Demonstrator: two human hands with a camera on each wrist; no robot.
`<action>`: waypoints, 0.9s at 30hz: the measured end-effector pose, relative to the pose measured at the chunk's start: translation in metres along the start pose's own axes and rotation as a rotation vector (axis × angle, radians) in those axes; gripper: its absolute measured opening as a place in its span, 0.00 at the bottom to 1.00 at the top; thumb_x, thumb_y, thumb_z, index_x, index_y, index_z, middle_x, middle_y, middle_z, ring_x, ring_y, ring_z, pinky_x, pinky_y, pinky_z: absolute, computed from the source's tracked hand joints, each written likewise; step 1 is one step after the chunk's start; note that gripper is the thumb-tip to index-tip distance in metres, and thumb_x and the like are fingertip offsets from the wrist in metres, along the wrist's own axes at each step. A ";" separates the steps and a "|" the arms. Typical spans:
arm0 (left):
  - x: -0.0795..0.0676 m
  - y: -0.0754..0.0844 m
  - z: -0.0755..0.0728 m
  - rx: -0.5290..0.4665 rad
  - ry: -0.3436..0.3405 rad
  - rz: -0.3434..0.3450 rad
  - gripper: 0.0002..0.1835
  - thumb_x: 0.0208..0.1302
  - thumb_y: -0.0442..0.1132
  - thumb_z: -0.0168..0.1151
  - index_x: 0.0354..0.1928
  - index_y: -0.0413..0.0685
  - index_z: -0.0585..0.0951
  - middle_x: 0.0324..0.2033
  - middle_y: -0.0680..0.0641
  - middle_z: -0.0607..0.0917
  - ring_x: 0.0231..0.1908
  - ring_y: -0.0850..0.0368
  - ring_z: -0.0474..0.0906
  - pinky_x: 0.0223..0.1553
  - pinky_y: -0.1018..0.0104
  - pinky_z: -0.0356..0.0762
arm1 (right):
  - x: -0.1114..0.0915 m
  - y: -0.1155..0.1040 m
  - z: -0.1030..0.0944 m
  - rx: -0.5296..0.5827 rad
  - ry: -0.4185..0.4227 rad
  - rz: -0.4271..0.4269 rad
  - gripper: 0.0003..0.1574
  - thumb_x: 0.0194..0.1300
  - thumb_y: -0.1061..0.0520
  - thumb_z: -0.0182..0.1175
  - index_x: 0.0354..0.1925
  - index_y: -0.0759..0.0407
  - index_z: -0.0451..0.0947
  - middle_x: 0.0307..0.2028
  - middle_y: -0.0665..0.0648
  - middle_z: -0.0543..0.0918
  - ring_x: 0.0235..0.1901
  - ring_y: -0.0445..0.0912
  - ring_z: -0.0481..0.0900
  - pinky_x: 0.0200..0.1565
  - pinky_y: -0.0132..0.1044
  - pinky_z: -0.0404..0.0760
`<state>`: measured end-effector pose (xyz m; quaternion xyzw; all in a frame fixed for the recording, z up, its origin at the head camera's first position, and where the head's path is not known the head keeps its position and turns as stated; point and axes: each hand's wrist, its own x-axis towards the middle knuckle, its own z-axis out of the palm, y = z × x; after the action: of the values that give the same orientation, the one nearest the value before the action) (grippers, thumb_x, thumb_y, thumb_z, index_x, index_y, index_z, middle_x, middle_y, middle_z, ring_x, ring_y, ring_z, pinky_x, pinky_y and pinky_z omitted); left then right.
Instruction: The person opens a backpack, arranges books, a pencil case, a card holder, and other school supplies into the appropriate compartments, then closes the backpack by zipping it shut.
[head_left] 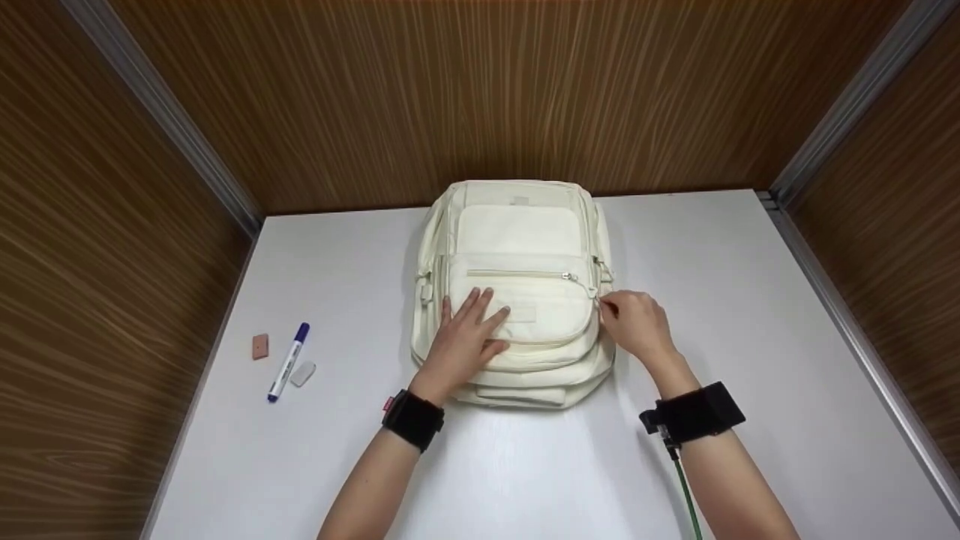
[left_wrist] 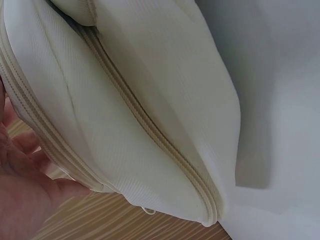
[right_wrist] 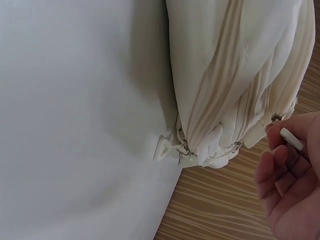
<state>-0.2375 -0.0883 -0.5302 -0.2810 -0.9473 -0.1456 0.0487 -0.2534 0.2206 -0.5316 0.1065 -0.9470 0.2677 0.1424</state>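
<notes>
A cream backpack (head_left: pixel 517 231) lies on the white table with its front pockets facing up. My left hand (head_left: pixel 465 337) rests on the lower front pocket, fingers spread. In the left wrist view, part of that hand (left_wrist: pixel 25 175) shows beside the curved zippers (left_wrist: pixel 145 122) along the bag's side. At the bag's right edge, my right hand (head_left: pixel 637 321) pinches a small white zipper pull (right_wrist: pixel 291 139) between thumb and forefinger. More zipper pulls (right_wrist: pixel 162 148) hang on that side of the bag. A horizontal zipper (head_left: pixel 517 274) crosses the front and looks closed.
Left of the bag lie a blue-capped marker (head_left: pixel 288 363), a reddish-brown block (head_left: pixel 260 346) and a whitish eraser-like block (head_left: pixel 303 373). Wood-grain panels (head_left: pixel 480 97) stand behind and at both sides of the table (head_left: pixel 697 255). A green cable (head_left: pixel 688 495) runs from the right wristband.
</notes>
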 end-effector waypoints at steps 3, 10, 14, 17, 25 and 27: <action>0.001 0.000 -0.001 -0.001 -0.003 -0.004 0.31 0.67 0.58 0.58 0.69 0.59 0.71 0.73 0.42 0.60 0.73 0.46 0.49 0.67 0.33 0.39 | -0.008 -0.004 -0.003 0.012 -0.017 -0.018 0.06 0.60 0.64 0.62 0.32 0.62 0.87 0.28 0.58 0.86 0.26 0.53 0.82 0.29 0.51 0.78; 0.001 -0.002 -0.002 -0.023 -0.002 -0.018 0.31 0.66 0.58 0.59 0.69 0.59 0.72 0.73 0.42 0.60 0.73 0.46 0.49 0.67 0.33 0.39 | -0.022 -0.018 -0.008 0.042 -0.082 -0.046 0.06 0.59 0.65 0.63 0.28 0.60 0.86 0.23 0.52 0.83 0.22 0.47 0.77 0.26 0.45 0.75; 0.000 -0.004 -0.004 -0.049 0.014 -0.022 0.31 0.64 0.56 0.61 0.68 0.58 0.73 0.72 0.42 0.61 0.73 0.45 0.50 0.66 0.32 0.40 | -0.028 -0.029 -0.009 0.063 -0.116 -0.058 0.08 0.59 0.65 0.62 0.25 0.58 0.85 0.20 0.48 0.80 0.19 0.42 0.72 0.24 0.40 0.71; 0.000 -0.004 -0.004 -0.064 0.027 -0.021 0.31 0.63 0.56 0.62 0.67 0.57 0.74 0.72 0.41 0.62 0.73 0.44 0.52 0.65 0.31 0.41 | -0.032 -0.036 -0.008 0.084 -0.129 -0.081 0.08 0.58 0.66 0.63 0.25 0.58 0.85 0.17 0.45 0.77 0.18 0.40 0.69 0.23 0.38 0.68; 0.001 -0.002 -0.002 -0.024 0.039 -0.028 0.29 0.65 0.57 0.60 0.66 0.57 0.75 0.71 0.41 0.63 0.72 0.43 0.54 0.65 0.30 0.43 | -0.037 -0.051 -0.002 0.127 -0.149 -0.113 0.07 0.56 0.67 0.65 0.25 0.58 0.85 0.18 0.44 0.76 0.19 0.39 0.69 0.24 0.36 0.69; 0.001 -0.002 -0.002 -0.021 0.038 -0.033 0.29 0.64 0.57 0.60 0.66 0.58 0.75 0.71 0.41 0.63 0.72 0.43 0.53 0.65 0.30 0.42 | -0.038 -0.054 0.000 0.139 -0.155 -0.110 0.07 0.56 0.67 0.64 0.26 0.58 0.85 0.18 0.44 0.77 0.19 0.38 0.69 0.23 0.36 0.69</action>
<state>-0.2392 -0.0902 -0.5292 -0.2628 -0.9492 -0.1617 0.0613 -0.2027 0.1803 -0.5182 0.1881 -0.9270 0.3155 0.0756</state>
